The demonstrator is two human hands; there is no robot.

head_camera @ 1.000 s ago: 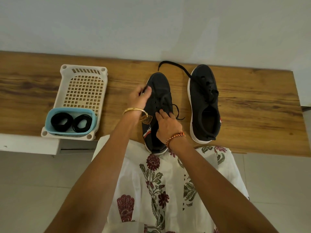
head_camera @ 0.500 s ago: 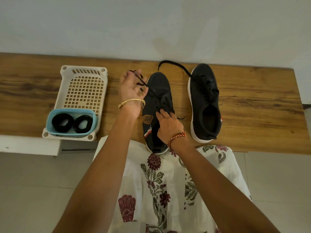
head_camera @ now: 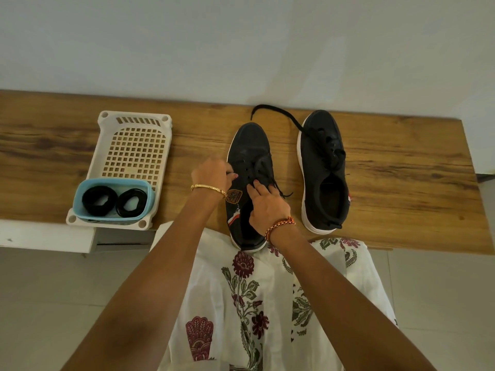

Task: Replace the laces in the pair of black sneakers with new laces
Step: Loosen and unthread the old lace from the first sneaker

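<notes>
Basket (head_camera: 134, 151): a white perforated tray is set at the left of the wooden bench (head_camera: 401, 183), its near edge reaching past the bench's near edge.
Blue tub (head_camera: 113, 200): it is placed in the near end of the basket; two coiled black laces (head_camera: 99, 199) are held in it, side by side.
Left hand (head_camera: 211, 174): it is laid against the left side of the left sneaker, a gold bangle (head_camera: 207, 188) worn at the wrist. The fingers are curled in at the eyelets; whether a lace is pinched between them cannot be told.
Left sneaker (head_camera: 250, 148): it is stood toe away, between the two hands, its heel at the bench's near edge. A loosened black lace (head_camera: 278, 187) is seen trailing off its right side.
Right hand (head_camera: 263, 203): it is rested on the tongue, fingers straight and pressed down near the eyelets, a braided band (head_camera: 280, 226) worn at the wrist.
Right sneaker (head_camera: 322, 167): it is stood just to the right, apart from the hands, and one lace end (head_camera: 276, 112) is looped out to the far left across the bench.
</notes>
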